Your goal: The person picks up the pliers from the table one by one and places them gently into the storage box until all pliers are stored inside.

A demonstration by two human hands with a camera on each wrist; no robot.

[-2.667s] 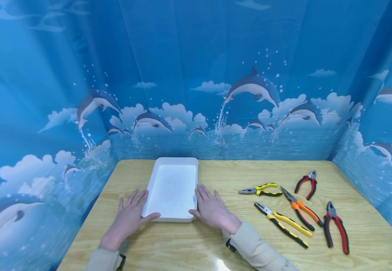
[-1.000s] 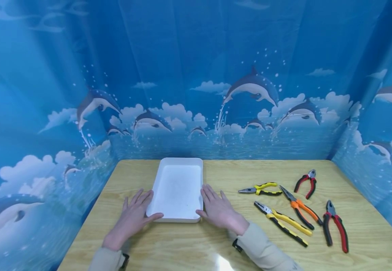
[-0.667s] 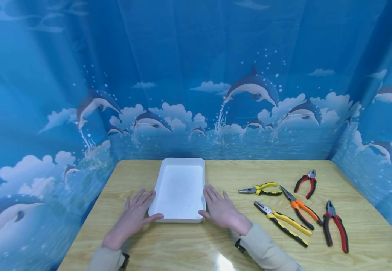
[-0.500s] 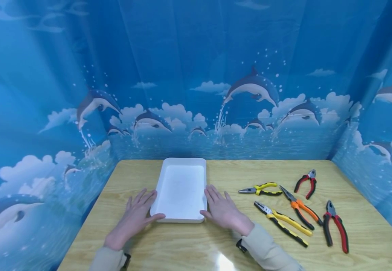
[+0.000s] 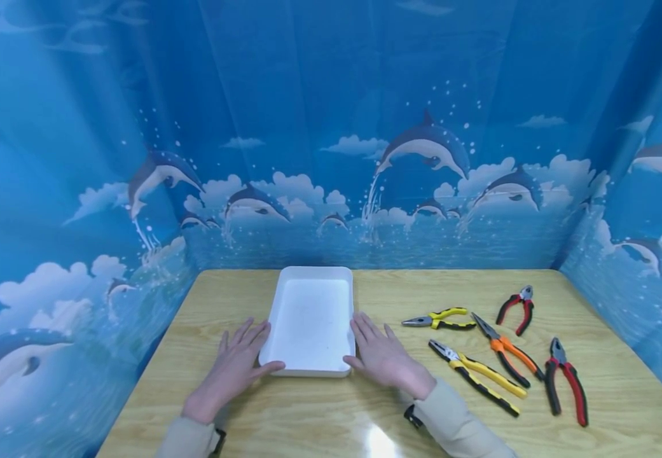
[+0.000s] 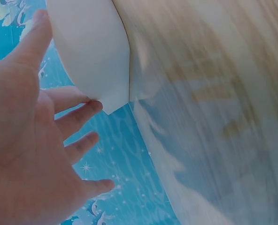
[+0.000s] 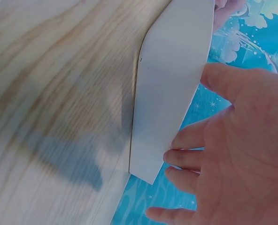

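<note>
A white rectangular tray point(image 5: 310, 324) lies flat on the wooden table, left of its middle. My left hand point(image 5: 236, 361) rests against the tray's left side, thumb at the near left corner and the other fingers spread. On the opposite side, my right hand point(image 5: 386, 357) touches the right wall, its thumb at the near right corner. Both wrist views show the tray's outer wall point(image 6: 94, 51) between table and fingertips. In the left wrist view the fingers of the left hand point(image 6: 26, 140) are extended. The right wrist view shows the right hand point(image 7: 244, 140) likewise, with fairly straight fingers.
Several pliers lie on the table's right part: yellow-black long-nose pliers point(image 5: 436, 320), larger yellow-black pliers point(image 5: 455, 364), orange-black pliers point(image 5: 498, 345), small red-black pliers point(image 5: 526, 296) and larger red-black pliers point(image 5: 561, 361). A blue dolphin-print curtain point(image 5: 308, 159) borders the table point(image 5: 285, 420).
The tray has slid to the right across the table, with both hands moving along at its sides. The pliers have stayed in place.
</note>
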